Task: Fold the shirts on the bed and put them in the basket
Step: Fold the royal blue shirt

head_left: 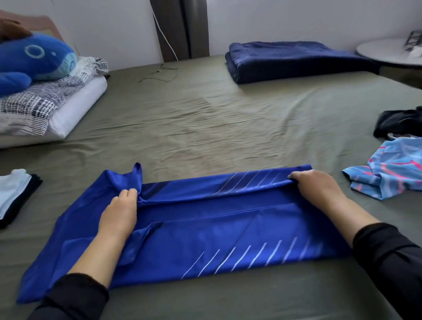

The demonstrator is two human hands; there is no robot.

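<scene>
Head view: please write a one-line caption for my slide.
Both hands, left and right, pinch the far edge of a blue shirt on the bed.

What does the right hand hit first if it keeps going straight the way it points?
Little nearby. The right hand grips the far edge of the blue shirt and points away and slightly left. Past that fold lies only bare green sheet. The folded navy blanket sits beyond, probably off-line, though depth is unclear.

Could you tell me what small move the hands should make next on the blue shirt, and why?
Probably tuck in the sleeve: both the left hand and the right hand grip the far fold of the blue shirt, yet its sleeve sticks out beyond it.
</scene>
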